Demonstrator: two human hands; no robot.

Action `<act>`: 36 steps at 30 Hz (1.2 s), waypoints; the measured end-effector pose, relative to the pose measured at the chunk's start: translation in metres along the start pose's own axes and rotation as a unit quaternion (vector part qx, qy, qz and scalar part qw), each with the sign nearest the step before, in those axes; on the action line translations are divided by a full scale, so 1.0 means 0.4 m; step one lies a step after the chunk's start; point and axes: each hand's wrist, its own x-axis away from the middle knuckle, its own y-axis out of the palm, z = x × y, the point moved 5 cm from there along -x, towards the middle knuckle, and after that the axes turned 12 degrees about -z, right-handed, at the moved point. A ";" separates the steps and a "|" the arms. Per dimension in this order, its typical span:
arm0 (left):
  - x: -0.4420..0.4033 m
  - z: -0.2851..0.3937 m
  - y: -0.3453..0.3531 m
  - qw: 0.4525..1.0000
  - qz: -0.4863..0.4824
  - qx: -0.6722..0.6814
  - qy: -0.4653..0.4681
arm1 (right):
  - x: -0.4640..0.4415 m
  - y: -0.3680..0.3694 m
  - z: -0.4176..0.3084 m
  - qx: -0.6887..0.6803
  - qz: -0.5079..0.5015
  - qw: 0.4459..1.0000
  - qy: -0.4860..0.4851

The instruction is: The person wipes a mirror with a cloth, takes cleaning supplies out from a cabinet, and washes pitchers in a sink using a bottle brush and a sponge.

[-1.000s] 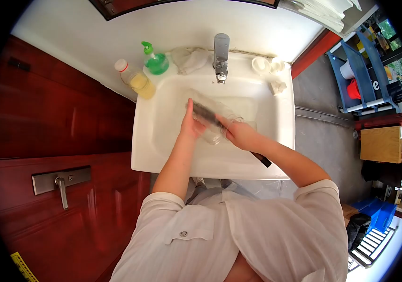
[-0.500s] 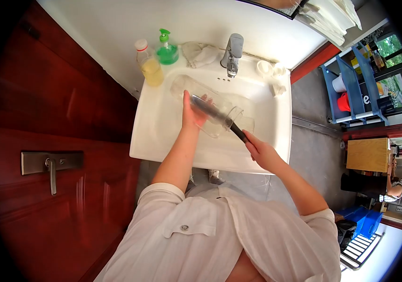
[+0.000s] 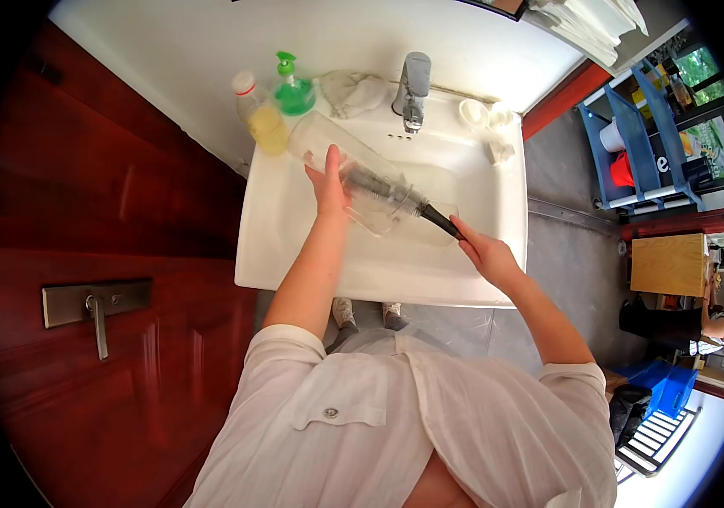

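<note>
My left hand [image 3: 330, 188] is wrapped round a clear pitcher [image 3: 315, 131], thumb up along its side and fingers partly hidden behind it. The pitcher is tilted over the sink [image 3: 294, 258], its mouth facing down to the right. A bottle brush [image 3: 440, 219] reaches through the mouth, grey bristles inside the pitcher and black handle outside. My right hand [image 3: 487, 254] is closed on the end of that handle. Beneath the pitcher's mouth, something clear in the basin is too faint to make out.
On the sink's back ledge stand a bottle of yellowish liquid [image 3: 264, 123], a green soap dispenser [image 3: 295, 95], a crumpled cloth [image 3: 353, 91], a faucet [image 3: 413, 89] and small white cups [image 3: 473, 113]. A red door [image 3: 125, 372] is at left. A blue cart [image 3: 645, 135] and another person [image 3: 675, 326] are at right.
The brush has gone from blurred to clearer, and its handle and my right hand have shifted slightly right. The pitcher's base has tilted up and left.
</note>
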 end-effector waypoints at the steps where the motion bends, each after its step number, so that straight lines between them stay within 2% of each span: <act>1: -0.005 0.004 0.004 1.000 -0.002 -0.004 -0.002 | 0.002 0.014 0.014 -0.004 0.002 1.000 0.001; 3: -0.016 0.034 0.030 0.996 -0.044 -0.012 0.076 | 0.005 0.031 0.030 -0.023 0.062 0.996 -0.060; 9: -0.013 0.108 0.105 0.976 -0.112 -0.091 0.161 | -0.044 0.073 0.092 -0.008 0.114 0.990 -0.082; 18: 0.000 0.190 0.189 0.942 -0.168 -0.173 0.234 | -0.112 0.051 0.102 -0.037 0.106 0.989 -0.100; 22: 0.001 0.182 0.183 0.944 -0.158 -0.150 0.247 | -0.132 0.048 0.081 -0.025 0.138 0.981 -0.131; 25: -0.004 0.112 0.150 0.960 -0.115 -0.100 0.236 | -0.143 0.033 -0.007 -0.009 0.110 0.987 -0.120; 26: 0.011 0.064 0.149 0.983 -0.137 0.012 0.125 | -0.144 0.022 -0.043 -0.015 0.097 0.987 -0.127; 27: 0.022 0.025 0.150 0.980 -0.155 0.124 0.012 | -0.145 0.019 -0.062 -0.023 0.085 0.987 -0.135; 29: -0.002 0.016 0.096 0.984 -0.146 0.104 0.013 | -0.117 0.024 -0.035 -0.021 0.073 0.989 -0.130; 31: -0.031 0.021 0.030 0.977 -0.115 0.162 -0.072 | -0.055 -0.012 -0.018 -0.046 -0.014 0.995 -0.087; 32: -0.040 0.031 -0.005 0.992 -0.084 0.091 -0.038 | -0.040 -0.012 -0.032 -0.041 -0.017 0.995 -0.091; 36: 0.058 0.020 0.106 0.989 -0.106 0.097 -0.035 | -0.033 0.004 -0.092 -0.098 -0.029 0.991 -0.087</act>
